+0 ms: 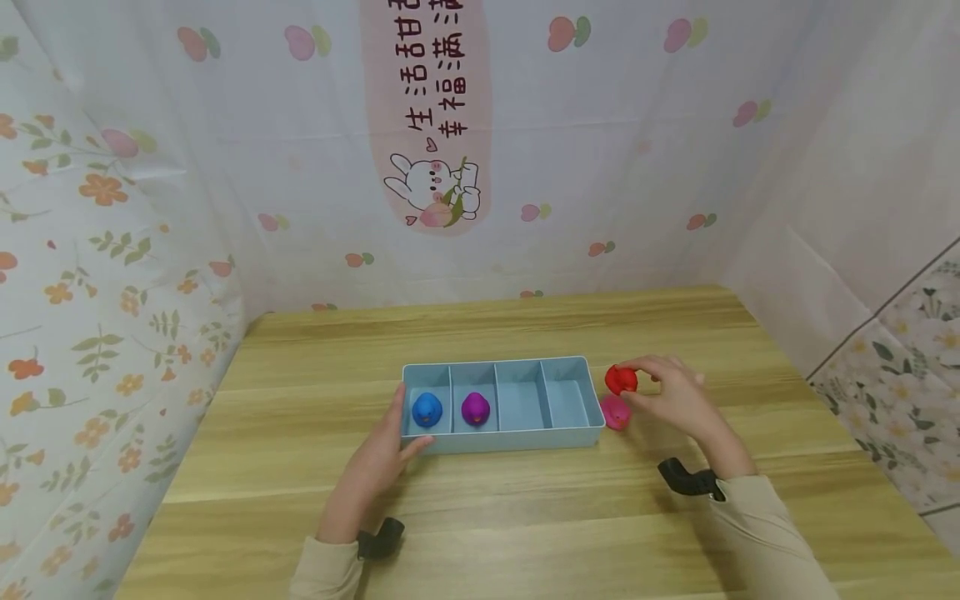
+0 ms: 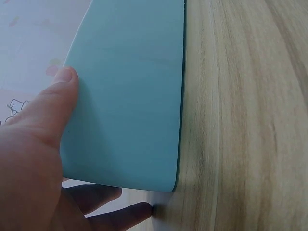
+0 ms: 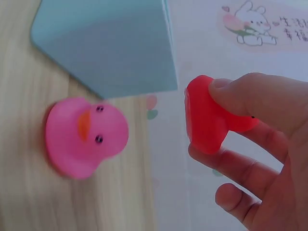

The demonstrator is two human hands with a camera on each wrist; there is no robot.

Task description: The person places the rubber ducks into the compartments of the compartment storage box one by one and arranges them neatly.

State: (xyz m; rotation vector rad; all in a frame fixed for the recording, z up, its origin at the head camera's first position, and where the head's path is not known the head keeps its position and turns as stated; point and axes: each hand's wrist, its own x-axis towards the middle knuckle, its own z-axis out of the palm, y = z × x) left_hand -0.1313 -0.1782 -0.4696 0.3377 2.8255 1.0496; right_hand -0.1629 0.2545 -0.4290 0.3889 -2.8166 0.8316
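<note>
A light-blue box (image 1: 498,442) with a row of open compartments lies on the table. In its leftmost compartment is a blue toy duck (image 1: 427,409), and a purple toy duck (image 1: 476,408) sits in the one beside it. My left hand (image 1: 378,454) rests against the box's near left corner, thumb on the front wall and fingers along the left end. Just off the right end, my right hand (image 1: 675,400) pinches a red rubber duck (image 3: 207,115) between thumb and fingers, above the table. A pink rubber duck (image 3: 86,137) stands upright beside the box's right end, under the red one.
The wood-grain table (image 1: 510,517) extends around the box. Behind it hangs a white printed curtain (image 1: 600,150), with a flowered cloth (image 1: 105,292) on the left. Each wrist carries a black camera mount (image 1: 381,538).
</note>
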